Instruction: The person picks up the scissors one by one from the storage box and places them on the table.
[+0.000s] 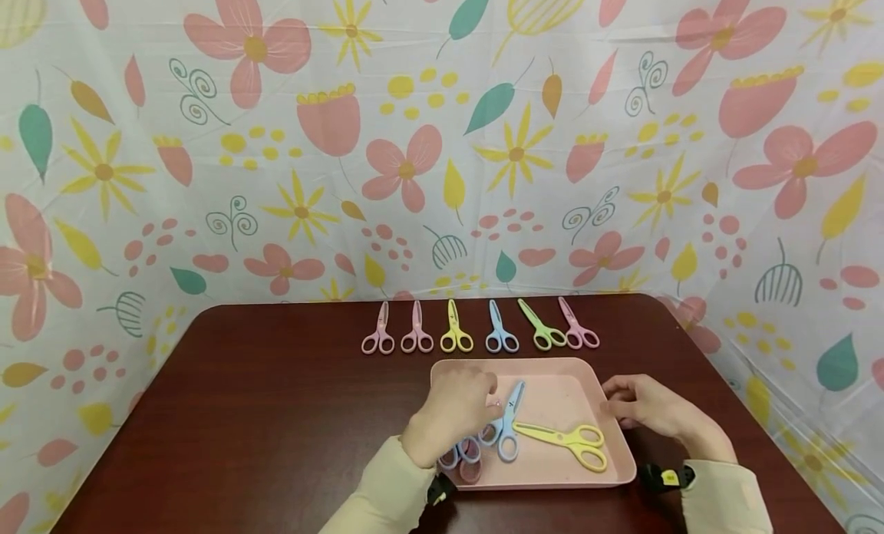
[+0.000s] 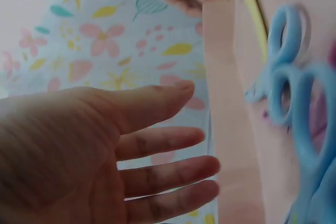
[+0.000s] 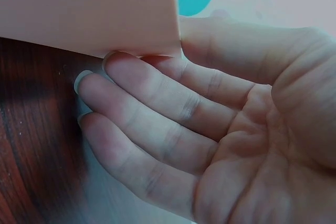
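Note:
Over the left side of a shallow pink tray [image 1: 559,480], my left hand [image 1: 456,403] hovers with its fingers extended and nothing held, as the left wrist view shows. Beneath and beside it lie blue scissors [image 2: 310,124] and a pink-purple pair [image 1: 471,466], partly hidden by the hand. A second blue pair [image 1: 509,419] lies in the middle of the tray, next to yellow scissors [image 1: 569,440]. At the tray's right wall, my right hand [image 1: 652,407] grips the edge, thumb against the wall and fingers at its underside.
Behind the tray, several scissors stand in a row along the dark table's [image 1: 276,411] far edge: pink [image 1: 378,338], another pink [image 1: 417,336], yellow [image 1: 456,334], blue [image 1: 500,334], green [image 1: 545,331] and pink-purple [image 1: 580,331]. A flowered curtain [image 1: 414,173] hangs behind.

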{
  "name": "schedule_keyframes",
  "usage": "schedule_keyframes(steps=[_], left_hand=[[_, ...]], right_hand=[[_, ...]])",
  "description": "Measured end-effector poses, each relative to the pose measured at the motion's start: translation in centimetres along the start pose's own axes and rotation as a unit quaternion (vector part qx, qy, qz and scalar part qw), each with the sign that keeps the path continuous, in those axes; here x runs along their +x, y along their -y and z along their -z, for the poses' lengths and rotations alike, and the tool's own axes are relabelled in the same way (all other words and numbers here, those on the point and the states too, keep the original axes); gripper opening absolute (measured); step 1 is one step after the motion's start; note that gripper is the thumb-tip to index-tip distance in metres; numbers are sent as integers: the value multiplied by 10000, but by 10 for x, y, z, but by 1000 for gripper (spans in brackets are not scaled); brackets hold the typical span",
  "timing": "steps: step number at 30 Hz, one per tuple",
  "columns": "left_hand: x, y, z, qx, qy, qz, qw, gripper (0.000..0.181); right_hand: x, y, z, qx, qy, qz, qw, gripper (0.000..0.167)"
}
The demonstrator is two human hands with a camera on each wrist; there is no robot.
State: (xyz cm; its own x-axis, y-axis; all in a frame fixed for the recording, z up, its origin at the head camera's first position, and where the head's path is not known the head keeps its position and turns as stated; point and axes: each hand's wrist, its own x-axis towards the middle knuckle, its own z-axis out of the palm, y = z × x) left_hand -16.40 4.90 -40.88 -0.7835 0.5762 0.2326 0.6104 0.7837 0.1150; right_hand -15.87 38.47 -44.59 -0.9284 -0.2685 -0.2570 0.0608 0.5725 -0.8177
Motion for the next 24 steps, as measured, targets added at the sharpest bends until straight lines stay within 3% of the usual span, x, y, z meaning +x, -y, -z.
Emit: schedule_keyframes(steps=[5,8,16,24], left_hand=[[-3,-15,-6,-76,721,72,9973,27],[-4,-23,-10,-23,947,65,9955,29],[-4,-36,-21,375,1062,307,9932,31],[-5,-40,-30,442,860,457,9943,27]], right_hand=[[-1,1,0,-35,15,1,10000,30],[-1,0,1,-55,42,16,10000,31],[-1,1,2,-1,16,-9,10000,31],[-2,1,0,6,-1,40,10000,28]])
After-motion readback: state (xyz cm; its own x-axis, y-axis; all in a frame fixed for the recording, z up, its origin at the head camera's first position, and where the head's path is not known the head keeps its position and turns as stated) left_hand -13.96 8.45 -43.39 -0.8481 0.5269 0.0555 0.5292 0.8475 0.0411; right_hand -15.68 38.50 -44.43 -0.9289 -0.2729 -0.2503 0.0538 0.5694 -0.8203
